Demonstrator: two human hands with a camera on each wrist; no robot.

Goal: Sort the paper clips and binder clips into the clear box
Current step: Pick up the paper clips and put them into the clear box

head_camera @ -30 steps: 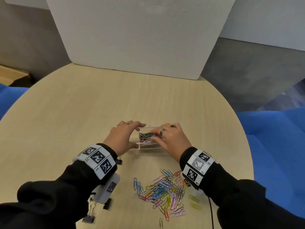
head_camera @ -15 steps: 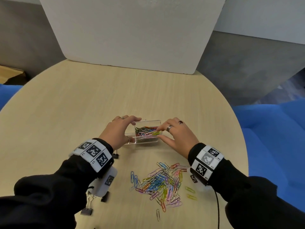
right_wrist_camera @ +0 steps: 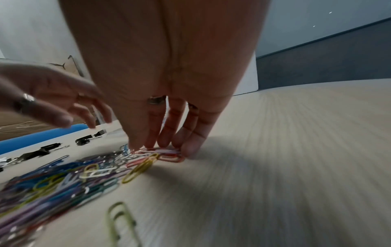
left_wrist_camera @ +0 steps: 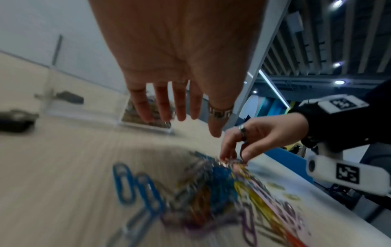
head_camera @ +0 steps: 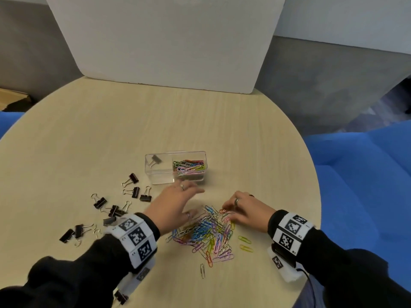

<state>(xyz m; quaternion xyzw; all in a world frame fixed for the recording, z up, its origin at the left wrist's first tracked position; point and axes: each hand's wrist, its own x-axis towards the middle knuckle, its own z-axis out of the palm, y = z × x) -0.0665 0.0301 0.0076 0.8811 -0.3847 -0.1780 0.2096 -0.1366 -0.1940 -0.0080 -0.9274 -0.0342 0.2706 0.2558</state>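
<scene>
Round wooden counter point(head_camera: 89, 141), person seated at it, black sleeves, tag-marked wristbands. Clear box point(head_camera: 175, 167) sits mid-counter, two compartments: left one holds a single black binder clip point(head_camera: 155, 160), right one holds a bundle of coloured paper clips point(head_camera: 189, 167). Loose paper clip pile point(head_camera: 206, 234) lies on the counter nearer the person than the box, mixed blue, yellow, pink, purple, silver; a few strays just right of it point(head_camera: 244, 240) and one silver one below it point(head_camera: 202, 270). Black binder clips point(head_camera: 115, 210) are scattered on the counter left of the pile and of the box, well spread out, one more point(head_camera: 121, 297) partly under the left sleeve near the bottom edge. Left hand point(head_camera: 173, 207) hovers between box and pile, palm down, fingers point(left_wrist_camera: 162, 103) straight and spread apart, holding nothing; left wrist view shows the box blurred beyond the fingertips. Right hand point(head_camera: 244, 210) is at the far right edge of the pile, fingers point(right_wrist_camera: 186, 132) pointed down and bunched together on red and pink paper clips point(right_wrist_camera: 167, 152), tips touching them on the counter; thumb closes in beside them, so it pinches at the clips, though whether any is lifted I cannot tell. Rings on both hands. White board point(head_camera: 166, 41) stands upright at the far edge of the counter; blue seating point(head_camera: 367, 174) to the right.
</scene>
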